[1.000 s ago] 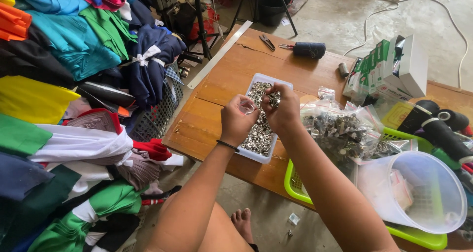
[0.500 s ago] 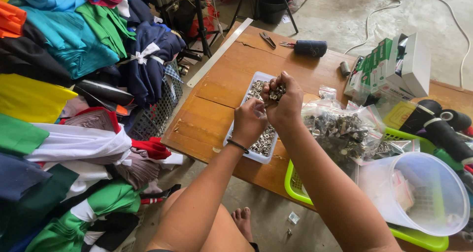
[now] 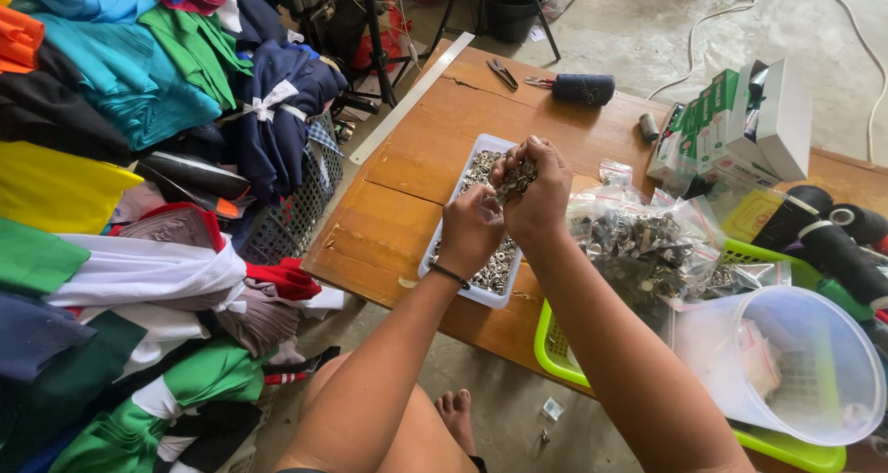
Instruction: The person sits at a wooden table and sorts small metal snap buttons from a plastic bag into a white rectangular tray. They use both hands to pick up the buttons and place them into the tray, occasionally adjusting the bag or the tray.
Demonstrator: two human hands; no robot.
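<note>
A heap of folded clothes (image 3: 111, 159) in blue, green, yellow and white is filling the left side, spilling over a dark mesh basket (image 3: 296, 214); a long metal ruler (image 3: 412, 97) is lying along the near edge of the wooden table (image 3: 388, 214), well apart from the hands; in the middle a white tray (image 3: 488, 297) of small metal fasteners (image 3: 495, 274) is sitting on the table, and both hands are working just above it; the left hand (image 3: 470, 228), a dark band at its wrist, is curling its fingers inward against the right, though whether it is pinching one piece I cannot tell; the right hand (image 3: 536, 191) is closing its fingers around a clump of fasteners, lifted clear of the tray; the step in hand looks like sorting or separating pieces from that clump, and the next move would call for a fine pinch on a single piece without spilling the rest; behind, scissors (image 3: 504, 73) and a dark spool (image 3: 583, 88) are lying at the far edge; to the right, clear bags (image 3: 647, 246) of more fasteners are resting partly on a green basket (image 3: 555, 353), beside green-and-white boxes (image 3: 731, 122), black rolls (image 3: 832, 242) and a clear plastic tub (image 3: 786, 371).
</note>
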